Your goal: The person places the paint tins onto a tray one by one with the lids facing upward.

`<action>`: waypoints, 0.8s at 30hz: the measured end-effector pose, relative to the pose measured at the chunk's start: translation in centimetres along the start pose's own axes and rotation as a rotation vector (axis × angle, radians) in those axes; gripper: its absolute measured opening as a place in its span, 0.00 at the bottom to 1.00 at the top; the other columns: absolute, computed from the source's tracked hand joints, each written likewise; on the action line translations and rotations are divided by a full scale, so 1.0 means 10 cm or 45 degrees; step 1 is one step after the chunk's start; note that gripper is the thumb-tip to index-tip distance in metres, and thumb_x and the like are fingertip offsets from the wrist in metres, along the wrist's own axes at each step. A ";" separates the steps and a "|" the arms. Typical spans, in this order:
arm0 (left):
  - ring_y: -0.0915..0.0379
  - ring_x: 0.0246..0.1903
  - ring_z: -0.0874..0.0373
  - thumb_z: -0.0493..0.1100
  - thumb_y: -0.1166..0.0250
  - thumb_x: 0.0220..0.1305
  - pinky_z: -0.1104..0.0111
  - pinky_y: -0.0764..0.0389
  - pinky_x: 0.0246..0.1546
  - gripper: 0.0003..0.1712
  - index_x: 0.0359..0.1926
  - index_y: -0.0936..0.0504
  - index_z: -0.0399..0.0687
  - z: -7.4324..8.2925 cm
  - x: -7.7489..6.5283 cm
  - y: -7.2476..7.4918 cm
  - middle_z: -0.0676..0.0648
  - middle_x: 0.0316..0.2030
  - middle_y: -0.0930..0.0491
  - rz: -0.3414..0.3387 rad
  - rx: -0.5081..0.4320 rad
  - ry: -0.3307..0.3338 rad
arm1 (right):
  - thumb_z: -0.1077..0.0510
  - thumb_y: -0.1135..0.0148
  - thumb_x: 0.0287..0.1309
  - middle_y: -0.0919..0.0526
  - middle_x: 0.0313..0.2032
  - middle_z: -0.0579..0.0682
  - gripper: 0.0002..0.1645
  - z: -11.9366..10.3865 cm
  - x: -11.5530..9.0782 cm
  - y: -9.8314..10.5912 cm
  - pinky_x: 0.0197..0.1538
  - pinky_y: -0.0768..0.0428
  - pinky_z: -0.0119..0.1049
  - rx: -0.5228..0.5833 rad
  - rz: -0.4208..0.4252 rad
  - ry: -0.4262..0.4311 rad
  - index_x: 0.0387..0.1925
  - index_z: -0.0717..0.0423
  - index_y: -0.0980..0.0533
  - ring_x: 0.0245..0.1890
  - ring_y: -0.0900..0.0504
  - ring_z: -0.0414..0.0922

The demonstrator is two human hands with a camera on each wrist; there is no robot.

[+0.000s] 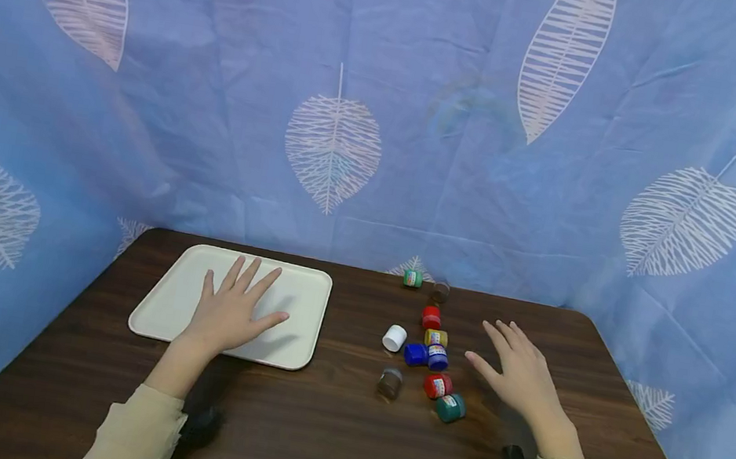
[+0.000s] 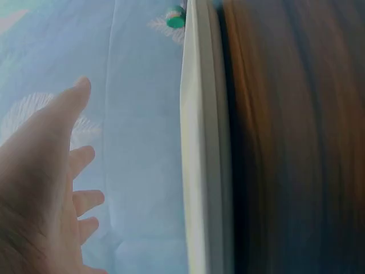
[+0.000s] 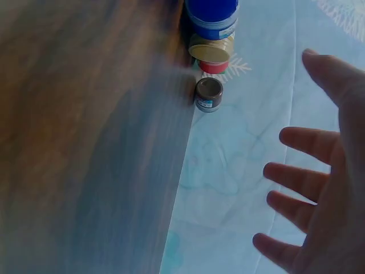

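My left hand [image 1: 227, 321] hovers over the white tray [image 1: 160, 302], its fingers spread and nothing in its grasp. To the right, my right hand [image 1: 523, 376] is held above the table with fingers extended, also holding nothing. Nearest to it lie small paint jars: a blue jar [image 1: 438, 357], a red jar [image 1: 438, 386] and a dark green jar [image 1: 451, 408]. Just left of these are another blue jar [image 1: 416, 355], a white jar [image 1: 395, 337] and a dark brown jar [image 1: 390, 383]. A yellow jar [image 1: 436, 337] touches the blue ones in the head view.
Farther back on the dark wooden table [image 1: 307, 443] are a second red jar [image 1: 431, 317], a brown jar [image 1: 440, 292] and a light green jar [image 1: 412, 278] near the rear edge. A blue curtain [image 1: 405, 172] with white leaf prints hangs behind and at both sides.
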State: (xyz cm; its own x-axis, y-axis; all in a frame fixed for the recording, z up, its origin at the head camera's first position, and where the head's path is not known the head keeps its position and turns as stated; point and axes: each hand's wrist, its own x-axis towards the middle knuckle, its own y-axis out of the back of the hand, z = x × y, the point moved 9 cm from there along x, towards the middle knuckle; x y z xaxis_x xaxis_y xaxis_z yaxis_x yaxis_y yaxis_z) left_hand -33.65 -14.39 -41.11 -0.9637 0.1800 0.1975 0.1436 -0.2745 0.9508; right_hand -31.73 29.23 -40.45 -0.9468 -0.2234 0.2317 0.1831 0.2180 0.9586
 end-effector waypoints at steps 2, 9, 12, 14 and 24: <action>0.66 0.77 0.40 0.78 0.49 0.59 0.29 0.66 0.67 0.49 0.76 0.48 0.67 -0.08 -0.07 0.06 0.41 0.77 0.54 0.010 0.015 -0.009 | 0.37 0.42 0.63 0.33 0.67 0.65 0.41 -0.03 -0.04 0.04 0.62 0.38 0.72 -0.009 0.061 0.046 0.68 0.57 0.34 0.70 0.40 0.65; 0.65 0.77 0.38 0.75 0.46 0.60 0.28 0.64 0.66 0.49 0.76 0.48 0.64 -0.38 -0.26 0.29 0.39 0.77 0.53 0.067 0.079 -0.046 | 0.43 0.36 0.61 0.27 0.63 0.62 0.32 -0.17 -0.20 0.14 0.57 0.33 0.72 0.103 0.139 0.180 0.61 0.56 0.26 0.65 0.32 0.64; 0.66 0.77 0.39 0.75 0.46 0.60 0.27 0.63 0.65 0.50 0.76 0.49 0.63 -0.53 -0.32 0.34 0.38 0.77 0.53 0.062 0.103 -0.054 | 0.47 0.34 0.60 0.25 0.61 0.61 0.29 -0.24 -0.26 0.15 0.58 0.32 0.69 0.200 0.129 0.229 0.59 0.55 0.25 0.63 0.30 0.63; 0.67 0.77 0.40 0.75 0.46 0.60 0.27 0.63 0.65 0.50 0.76 0.49 0.62 -0.63 -0.36 0.35 0.38 0.77 0.54 0.057 0.118 -0.054 | 0.50 0.32 0.58 0.24 0.60 0.59 0.27 -0.28 -0.32 0.18 0.58 0.29 0.65 0.254 0.132 0.273 0.57 0.53 0.24 0.61 0.28 0.61; 0.61 0.75 0.35 0.77 0.42 0.54 0.24 0.60 0.61 0.57 0.76 0.49 0.57 -1.17 -0.42 0.26 0.34 0.76 0.54 -0.060 0.114 -0.021 | 0.52 0.27 0.52 0.21 0.55 0.50 0.26 -0.42 -0.48 0.15 0.51 0.21 0.54 0.305 0.010 0.400 0.54 0.47 0.22 0.56 0.23 0.51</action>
State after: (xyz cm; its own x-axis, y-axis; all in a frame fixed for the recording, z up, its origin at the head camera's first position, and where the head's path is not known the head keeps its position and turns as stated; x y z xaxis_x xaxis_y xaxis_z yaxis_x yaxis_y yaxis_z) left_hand -31.86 -26.88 -42.26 -0.9661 0.2061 0.1554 0.1188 -0.1797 0.9765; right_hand -25.79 26.60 -39.44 -0.8118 -0.4927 0.3135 0.0878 0.4277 0.8996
